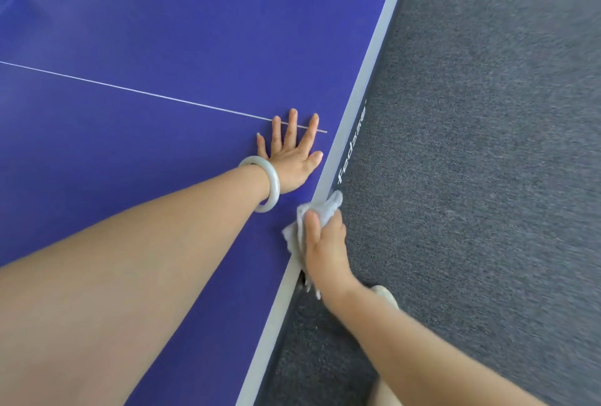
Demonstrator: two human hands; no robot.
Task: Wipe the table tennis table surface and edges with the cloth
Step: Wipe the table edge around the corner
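One blue table tennis table (146, 31) fills the left, with one grey carpet (487, 177) to its right. Two bare arms reach out over it. The left hand (292, 158) lies flat on the blue top just beside the pale right edge, fingers spread straight. The right hand (325, 249) grips the one white cloth (325, 207), bunched against that edge, thumb on top. One pale bangle (270, 184) circles the left wrist.
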